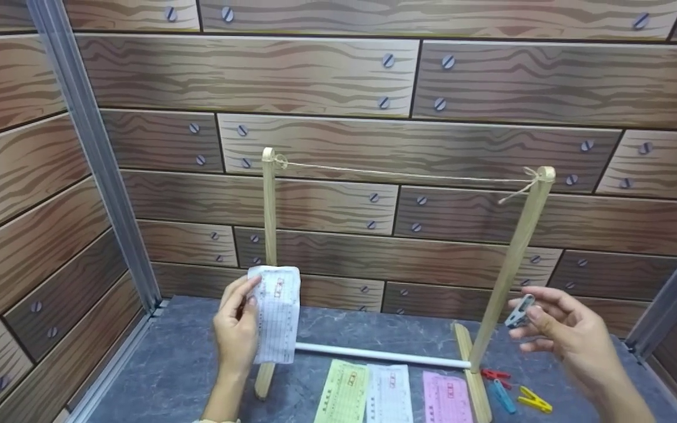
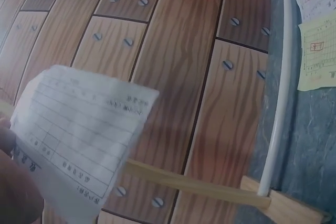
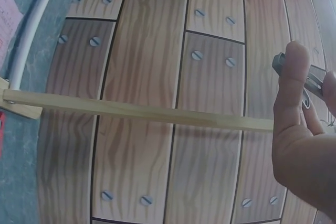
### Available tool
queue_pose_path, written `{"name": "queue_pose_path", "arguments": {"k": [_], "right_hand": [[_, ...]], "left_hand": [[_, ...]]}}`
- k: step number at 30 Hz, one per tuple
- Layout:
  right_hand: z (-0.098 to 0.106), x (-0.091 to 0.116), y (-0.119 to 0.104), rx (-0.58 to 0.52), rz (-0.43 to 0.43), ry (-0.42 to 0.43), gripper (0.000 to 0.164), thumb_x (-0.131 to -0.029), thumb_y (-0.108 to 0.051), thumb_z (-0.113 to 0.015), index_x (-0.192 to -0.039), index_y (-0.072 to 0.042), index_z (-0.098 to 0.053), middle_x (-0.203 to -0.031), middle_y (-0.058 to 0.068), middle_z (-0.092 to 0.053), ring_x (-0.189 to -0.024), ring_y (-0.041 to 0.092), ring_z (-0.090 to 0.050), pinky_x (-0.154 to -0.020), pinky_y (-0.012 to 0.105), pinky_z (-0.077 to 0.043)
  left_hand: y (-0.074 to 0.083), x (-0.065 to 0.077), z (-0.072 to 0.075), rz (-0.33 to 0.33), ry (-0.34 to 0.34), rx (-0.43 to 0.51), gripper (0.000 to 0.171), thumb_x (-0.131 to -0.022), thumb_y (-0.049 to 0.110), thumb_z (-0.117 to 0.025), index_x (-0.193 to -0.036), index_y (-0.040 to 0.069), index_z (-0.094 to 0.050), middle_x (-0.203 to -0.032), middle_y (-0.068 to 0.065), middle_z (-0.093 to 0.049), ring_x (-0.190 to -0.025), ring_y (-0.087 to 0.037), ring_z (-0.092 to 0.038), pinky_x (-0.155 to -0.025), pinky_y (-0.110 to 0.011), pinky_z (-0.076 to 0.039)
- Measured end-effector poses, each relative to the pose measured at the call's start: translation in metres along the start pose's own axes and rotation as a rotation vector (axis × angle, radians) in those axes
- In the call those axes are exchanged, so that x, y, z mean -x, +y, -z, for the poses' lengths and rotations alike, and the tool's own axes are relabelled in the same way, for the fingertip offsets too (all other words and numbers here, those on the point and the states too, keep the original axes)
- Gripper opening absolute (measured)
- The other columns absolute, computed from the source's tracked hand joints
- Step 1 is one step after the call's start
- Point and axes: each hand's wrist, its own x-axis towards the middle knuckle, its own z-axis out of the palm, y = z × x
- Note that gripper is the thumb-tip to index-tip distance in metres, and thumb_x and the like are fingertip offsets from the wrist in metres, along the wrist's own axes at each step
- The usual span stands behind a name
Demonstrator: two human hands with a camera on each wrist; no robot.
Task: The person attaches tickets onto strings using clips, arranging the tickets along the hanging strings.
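My left hand (image 1: 238, 326) pinches a white printed slip (image 1: 280, 317) by its left edge, upright in front of the left post. In the left wrist view the same paper slip (image 2: 86, 129) shows ruled lines, with part of the thumb at the frame's edge. On the right, my right hand (image 1: 573, 332) holds a grey clothespin (image 1: 519, 311) between thumb and fingers, just right of the right post. The right wrist view shows that clothespin (image 3: 313, 83) partly hidden behind a finger. A thin string (image 1: 397, 173) runs between the tops of two wooden posts (image 1: 512, 270).
On the dark table (image 1: 197, 352) lie a green slip (image 1: 341, 393), a white slip (image 1: 389, 393) and a pink slip (image 1: 447, 399). Red (image 1: 496, 376), blue (image 1: 503, 396) and yellow clothespins (image 1: 535, 399) lie by the right foot. A white rod (image 1: 382, 355) joins the posts low down.
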Motion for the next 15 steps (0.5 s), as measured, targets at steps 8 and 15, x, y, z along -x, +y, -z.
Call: {"name": "queue_pose_path", "arguments": {"k": [8, 15], "right_hand": [[-0.017, -0.010, -0.010, 0.192, 0.006, 0.054, 0.035, -0.094, 0.001, -0.053, -0.128, 0.009, -0.047, -0.103, 0.021, -0.064, -0.068, 0.034, -0.066, -0.052, 0.043, -0.053], [-0.027, -0.013, -0.022, 0.367, 0.021, 0.066, 0.036, -0.092, -0.005, -0.060, -0.126, 0.004, -0.054, -0.096, 0.019, -0.062, -0.065, 0.036, -0.066, -0.050, 0.045, -0.052]], "left_hand": [[0.012, -0.013, 0.000, -0.081, -0.052, 0.040, 0.028, -0.086, -0.019, -0.049, -0.111, -0.015, -0.060, -0.114, -0.028, -0.055, -0.102, -0.028, -0.053, -0.079, -0.019, -0.046], [0.020, -0.032, -0.016, -0.116, -0.041, 0.103, 0.019, -0.081, -0.021, -0.056, -0.097, -0.016, -0.065, -0.100, -0.028, -0.058, -0.085, -0.019, -0.057, -0.066, -0.017, -0.047]]}}
